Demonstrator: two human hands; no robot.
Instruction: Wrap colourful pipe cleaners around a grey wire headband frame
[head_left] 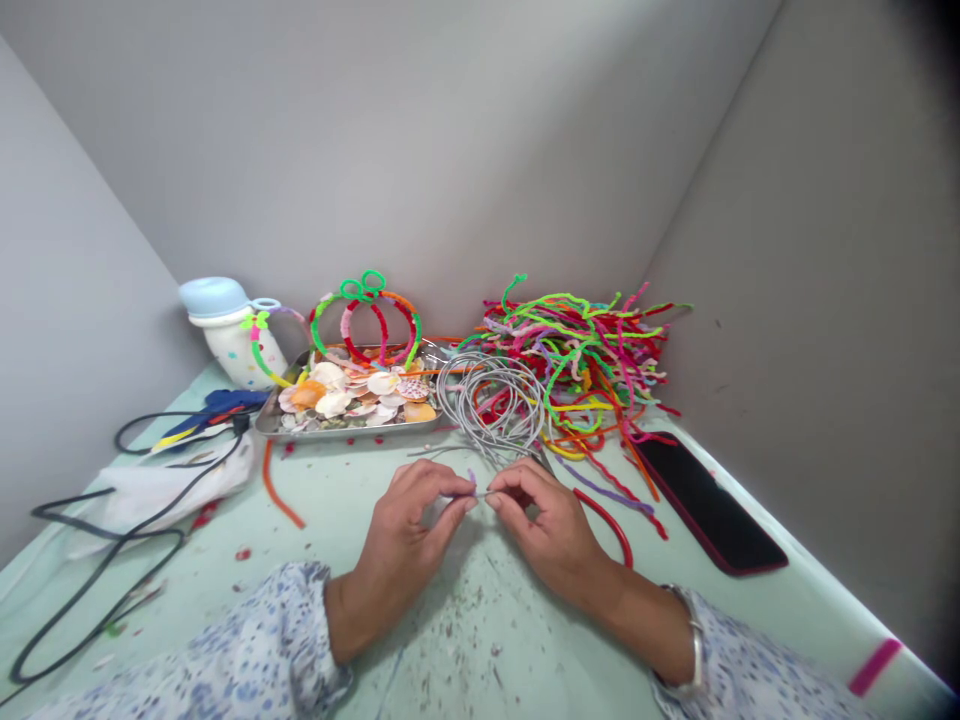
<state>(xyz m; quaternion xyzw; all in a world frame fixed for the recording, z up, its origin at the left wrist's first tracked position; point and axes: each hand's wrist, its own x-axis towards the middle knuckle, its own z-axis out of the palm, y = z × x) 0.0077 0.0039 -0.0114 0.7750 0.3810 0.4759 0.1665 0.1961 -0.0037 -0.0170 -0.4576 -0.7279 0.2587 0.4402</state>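
Note:
My left hand [416, 530] and my right hand [551, 530] face each other above the middle of the table, fingertips nearly meeting. Thumb and forefinger of each are pinched together on a thin grey wire [481, 495] that spans the small gap. A short purple pipe cleaner end [472, 477] sticks up at my left fingertips; how it joins the wire is too small to tell. Just behind my hands lies a loose coil of grey wire [491, 405]. A curved red tube [609, 520] lies beside my right hand.
At the back stand a metal tray [352, 433] of seashells, pipe cleaner hoops [416, 325] and a white bottle [236, 350]. Right of them is a tangled pile of pipe cleaners [592, 340]. A phone [709, 505] lies right; a black cable [90, 545] loops left.

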